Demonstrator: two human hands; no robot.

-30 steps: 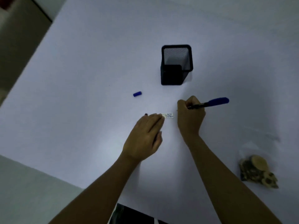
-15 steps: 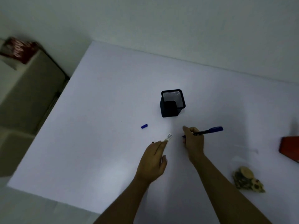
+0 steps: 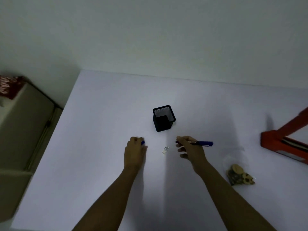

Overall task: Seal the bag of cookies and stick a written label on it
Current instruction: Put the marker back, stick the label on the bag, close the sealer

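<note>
A small white written label lies flat on the white table between my hands. My right hand grips a blue pen, its tip pointing left, a little right of the label. My left hand is left of the label, fingers curled over the small blue pen cap, which peeks out at the fingertips. The clear bag of cookies lies at the right, apart from both hands, its upper part see-through and faint.
A black mesh pen holder stands just behind the hands. A red frame-like object sits at the table's right edge. Left of the table is a grey unit with a red packet on it. A wall rises behind.
My left hand let go of the label and moved left onto the pen cap. The label now lies alone on the table. The view has tilted up and back.
</note>
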